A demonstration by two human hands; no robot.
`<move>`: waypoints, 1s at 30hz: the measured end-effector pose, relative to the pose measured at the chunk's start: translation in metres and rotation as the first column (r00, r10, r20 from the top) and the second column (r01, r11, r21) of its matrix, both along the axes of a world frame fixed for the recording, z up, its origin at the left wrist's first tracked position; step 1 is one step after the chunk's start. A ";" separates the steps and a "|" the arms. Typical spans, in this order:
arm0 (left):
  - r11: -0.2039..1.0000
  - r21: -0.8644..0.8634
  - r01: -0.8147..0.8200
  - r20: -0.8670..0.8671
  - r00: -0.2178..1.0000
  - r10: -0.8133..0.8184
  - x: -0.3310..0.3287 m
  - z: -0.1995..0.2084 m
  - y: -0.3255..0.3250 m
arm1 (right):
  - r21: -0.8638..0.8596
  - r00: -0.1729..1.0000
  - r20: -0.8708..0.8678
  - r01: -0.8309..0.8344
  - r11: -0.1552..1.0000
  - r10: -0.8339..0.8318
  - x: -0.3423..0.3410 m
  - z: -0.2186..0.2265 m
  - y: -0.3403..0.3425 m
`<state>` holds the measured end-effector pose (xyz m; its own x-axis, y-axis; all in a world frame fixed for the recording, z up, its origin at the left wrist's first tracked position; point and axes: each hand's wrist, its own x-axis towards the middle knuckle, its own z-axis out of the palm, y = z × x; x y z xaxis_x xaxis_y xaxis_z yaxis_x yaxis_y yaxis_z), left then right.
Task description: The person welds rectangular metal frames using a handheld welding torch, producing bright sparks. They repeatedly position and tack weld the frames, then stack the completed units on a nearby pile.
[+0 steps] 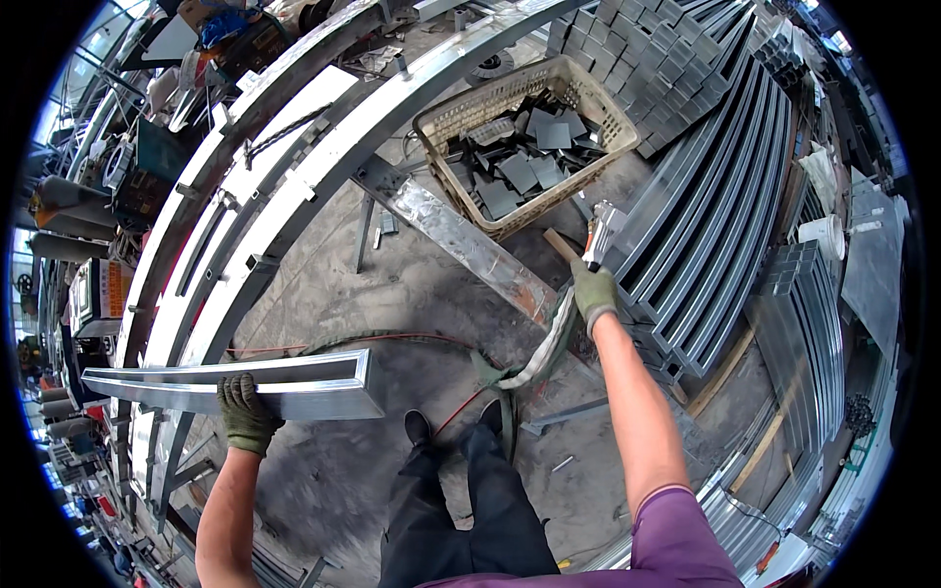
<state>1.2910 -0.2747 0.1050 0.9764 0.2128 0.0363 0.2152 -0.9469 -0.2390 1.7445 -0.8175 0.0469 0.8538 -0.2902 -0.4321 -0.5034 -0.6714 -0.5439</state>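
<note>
My left hand (248, 410), in a green glove, is closed on the near side of a long, narrow rectangular metal frame (328, 400). The frame lies crosswise at the left, its left part over the long steel beams. To the right, my right hand (594, 291), also gloved, is wrapped round the grip of a silver and orange welding gun (605, 227). Its nozzle end lies beyond the hand, beside stacked metal frames (676, 265). A thick sheathed hose (542, 355) runs from near that hand down to the floor.
A cream plastic crate (453, 201) full of small dark metal plates stands ahead. Long curved steel beams (284, 211) sweep across the left. A flat steel bar (470, 250) lies between beams and hose. More frames (799, 333) are stacked far right. The hose crosses the floor near my shoes.
</note>
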 end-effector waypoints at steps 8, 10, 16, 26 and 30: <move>1.000 -0.018 0.009 0.000 1.000 -0.009 -0.009 0.002 0.009 | -0.100 0.973 -0.086 -0.221 0.970 0.213 -0.003 -0.033 0.005; 1.000 -0.018 0.009 -0.003 1.000 -0.010 -0.006 0.003 0.007 | -0.122 0.972 -0.072 -0.229 0.966 0.222 -0.010 -0.051 -0.002; 1.000 -0.016 -0.001 0.006 1.000 0.001 0.001 0.008 0.000 | 0.265 0.990 -0.082 -0.088 0.960 0.114 0.004 -0.060 -0.024; 1.000 -0.009 0.013 -0.003 1.000 -0.013 0.002 0.011 -0.005 | 0.330 0.983 -0.005 -0.173 0.928 0.185 -0.030 -0.067 -0.036; 0.990 -0.081 -0.119 -0.056 0.992 0.115 0.024 0.016 -0.017 | 0.224 0.972 0.120 -0.223 0.949 0.200 -0.030 -0.082 -0.053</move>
<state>1.3147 -0.2919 0.1209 0.9446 0.3262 -0.0356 0.3156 -0.9329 -0.1735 1.7147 -0.8702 -0.0347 0.9247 0.0013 -0.3808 -0.3027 -0.6044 -0.7370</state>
